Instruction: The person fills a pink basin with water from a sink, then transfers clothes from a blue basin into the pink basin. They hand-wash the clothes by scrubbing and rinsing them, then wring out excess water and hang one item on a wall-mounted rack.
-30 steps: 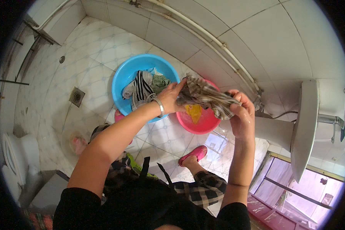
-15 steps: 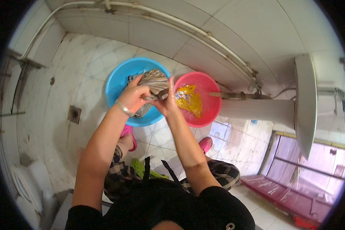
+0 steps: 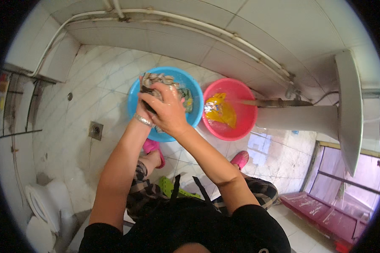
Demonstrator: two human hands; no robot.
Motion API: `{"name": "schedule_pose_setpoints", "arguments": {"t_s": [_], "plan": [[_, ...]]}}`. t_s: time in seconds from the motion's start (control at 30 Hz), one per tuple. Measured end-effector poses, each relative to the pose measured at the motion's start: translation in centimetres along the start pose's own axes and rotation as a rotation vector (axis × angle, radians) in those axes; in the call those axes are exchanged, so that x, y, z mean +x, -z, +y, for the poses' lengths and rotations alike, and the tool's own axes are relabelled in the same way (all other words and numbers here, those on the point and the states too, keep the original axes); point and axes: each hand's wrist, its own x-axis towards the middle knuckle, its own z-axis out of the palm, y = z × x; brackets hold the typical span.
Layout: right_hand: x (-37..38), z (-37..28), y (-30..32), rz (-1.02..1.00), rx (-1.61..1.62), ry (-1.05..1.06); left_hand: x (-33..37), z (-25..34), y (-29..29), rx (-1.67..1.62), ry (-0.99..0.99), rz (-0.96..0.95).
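Note:
A bunched, striped grey-brown cloth (image 3: 159, 79) is held above the blue basin (image 3: 196, 78). My left hand (image 3: 143, 107), with a silvery band at its wrist, grips the cloth from the left side; its fingers are partly hidden. Across it lies my right hand (image 3: 171, 107), its fingers curled over the cloth and pressed against the left. More wet fabric (image 3: 185, 95), greyish green with some yellow, is in the basin below. To the right, the pink basin (image 3: 250, 120) holds a yellow item (image 3: 224, 114) with a printed patch, sitting in water.
A ribbed hose (image 3: 278, 103) reaches over the pink basin from beside the white sink pedestal (image 3: 299, 121). Pipes (image 3: 198, 22) run along the wall. A floor drain (image 3: 96, 130) lies left, a toilet (image 3: 42, 204) lower left. Beneath me is a green stool (image 3: 166, 185).
My right hand has moved left across my left hand and closed over the cloth. The cloth is bunched more tightly. The whole view has shifted slightly, moving the basins rightward in the picture.

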Motion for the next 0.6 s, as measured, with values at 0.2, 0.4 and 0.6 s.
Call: {"name": "schedule_pose_setpoints", "arguments": {"t_s": [0.2, 0.4, 0.6], "plan": [[0.2, 0.0, -0.7, 0.034, 0.173, -0.070, 0.1, 1.4, 0.2, 0.048, -0.130, 0.114], [1.2, 0.6, -0.7, 0.181, 0.431, -0.568, -0.6, 0.7, -2.8, 0.359, -0.366, 0.371], [1.3, 2.0, -1.7, 0.217, 0.711, -0.741, -1.0, 1.1, -2.7, 0.747, -0.493, 0.364]]}}
